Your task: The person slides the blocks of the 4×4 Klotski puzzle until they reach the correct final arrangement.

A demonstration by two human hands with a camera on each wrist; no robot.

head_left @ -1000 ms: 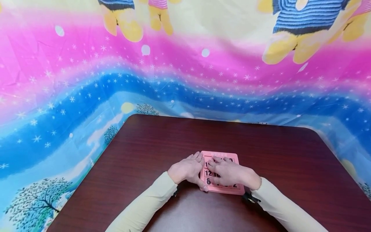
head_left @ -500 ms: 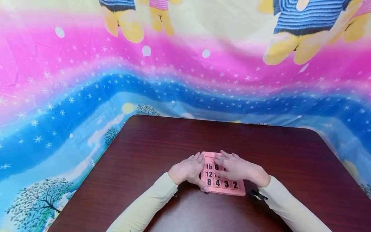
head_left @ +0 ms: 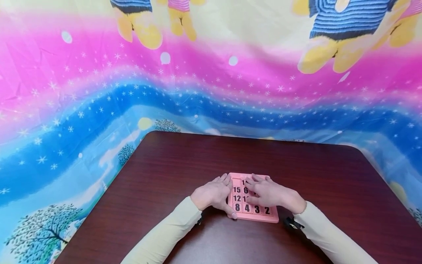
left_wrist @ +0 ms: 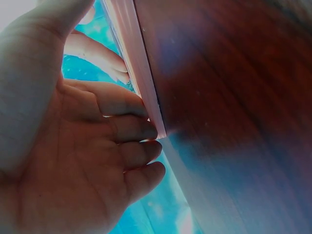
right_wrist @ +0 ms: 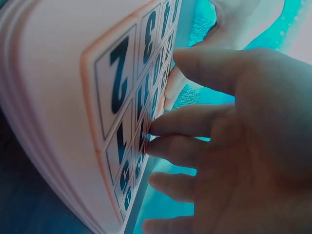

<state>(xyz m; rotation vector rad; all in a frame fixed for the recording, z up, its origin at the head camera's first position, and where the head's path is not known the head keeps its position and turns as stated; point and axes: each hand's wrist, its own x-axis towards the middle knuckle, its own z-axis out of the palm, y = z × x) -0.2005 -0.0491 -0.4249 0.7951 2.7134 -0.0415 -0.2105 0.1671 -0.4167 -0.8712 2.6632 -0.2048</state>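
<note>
A pink number slide puzzle (head_left: 247, 209) lies flat on the table with black numerals on its tiles. Its far left slot shows no tile. My left hand (head_left: 212, 192) rests along the puzzle's left edge, thumb at the near left corner. In the left wrist view, the extended fingers (left_wrist: 131, 129) touch the frame's side. Over the right half of the tiles lies my right hand (head_left: 271, 192), fingers spread and nearly straight, covering several numerals. The right wrist view has two fingertips (right_wrist: 156, 129) right at the tile faces (right_wrist: 117, 83), with the thumb held off them.
The dark brown wooden table (head_left: 184, 157) has rounded far corners. Behind it hangs a colourful printed cloth (head_left: 197, 80) with snowflakes and bears. Black straps, one of them a right wrist band (head_left: 293, 223), show at both cuffs.
My right hand has drawn back to the right and away from the near row, uncovering the 8, 4, 3 and 2 tiles. The left hand and the puzzle have stayed in place.
</note>
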